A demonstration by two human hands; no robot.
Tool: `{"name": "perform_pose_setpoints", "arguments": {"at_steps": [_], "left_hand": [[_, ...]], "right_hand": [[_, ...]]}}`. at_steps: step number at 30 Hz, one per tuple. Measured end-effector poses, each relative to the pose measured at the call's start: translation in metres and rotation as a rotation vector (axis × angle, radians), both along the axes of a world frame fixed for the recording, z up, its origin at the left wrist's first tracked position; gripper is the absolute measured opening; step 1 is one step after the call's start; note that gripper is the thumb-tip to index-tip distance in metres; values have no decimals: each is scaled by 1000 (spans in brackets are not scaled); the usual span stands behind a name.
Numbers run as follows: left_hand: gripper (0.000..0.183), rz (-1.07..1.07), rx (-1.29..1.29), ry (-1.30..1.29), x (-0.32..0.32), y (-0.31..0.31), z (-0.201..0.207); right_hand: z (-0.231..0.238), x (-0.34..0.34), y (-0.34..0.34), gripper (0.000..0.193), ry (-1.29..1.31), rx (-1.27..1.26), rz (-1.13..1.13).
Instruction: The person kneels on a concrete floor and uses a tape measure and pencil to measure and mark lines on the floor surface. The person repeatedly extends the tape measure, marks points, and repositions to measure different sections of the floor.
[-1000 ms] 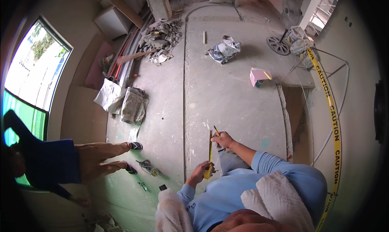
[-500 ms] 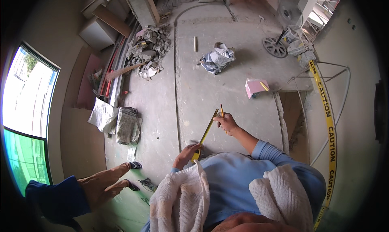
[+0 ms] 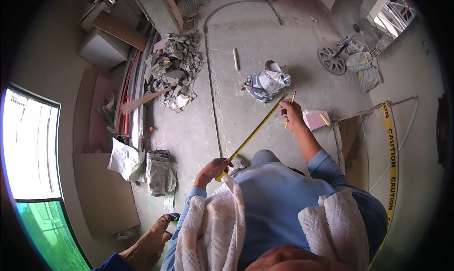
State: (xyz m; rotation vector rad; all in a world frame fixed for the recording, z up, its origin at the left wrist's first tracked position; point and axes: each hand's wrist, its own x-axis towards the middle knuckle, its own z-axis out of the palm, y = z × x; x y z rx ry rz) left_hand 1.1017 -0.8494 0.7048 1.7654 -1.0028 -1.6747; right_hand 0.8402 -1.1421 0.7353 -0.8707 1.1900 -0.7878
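My left hand (image 3: 213, 171) is closed around the yellow case of a tape measure (image 3: 220, 177), close to my body. From it the yellow blade (image 3: 257, 130) runs out straight, slanting up to the right above the concrete floor. My right hand (image 3: 292, 116) pinches near the blade's far end and also holds a yellow pencil (image 3: 293, 96), its point upward. Beyond that hand lies a crumpled white and blue sack (image 3: 267, 83). A pink piece of board (image 3: 314, 120) with a yellow stick on it rests beside my right wrist.
Broken concrete (image 3: 176, 72) is heaped at the left, with a broom (image 3: 146, 101) across it. Another person's legs (image 3: 150, 242) stand at lower left. Yellow barrier tape (image 3: 392, 152) hangs at right, near a floor opening (image 3: 355, 148). A fan base (image 3: 332, 60) stands far right.
My right hand has moved up and to the right with the pencil and blade end, drawing out more blade. The view has shifted, and less of the other person shows.
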Motion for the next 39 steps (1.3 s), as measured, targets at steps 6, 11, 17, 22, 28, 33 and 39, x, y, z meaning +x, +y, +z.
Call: {"name": "perform_pose_setpoints", "arguments": {"at_steps": [6, 11, 17, 22, 28, 33, 39], "left_hand": [[41, -101, -136, -1, 73, -99, -18], [44, -5, 51, -70, 113, -162, -49], [52, 284, 126, -163, 140, -245, -18], [55, 397, 79, -97, 184, -303, -6], [53, 479, 125, -134, 255, -361, -10], [48, 588, 218, 77, 332, -403, -34], [35, 293, -72, 97, 450, -495, -83]], "right_hand": [[-18, 37, -70, 13, 28, 134, -132], [-59, 105, -153, 19, 61, 221, 11], [-66, 244, -272, 16, 74, 192, 409], [-49, 339, -328, 17, -24, 123, 596], [-58, 381, -352, 20, -22, 116, 831], [-102, 369, -402, 20, 260, -152, 1274], [-177, 371, -445, 41, 528, -72, 1608]]}}
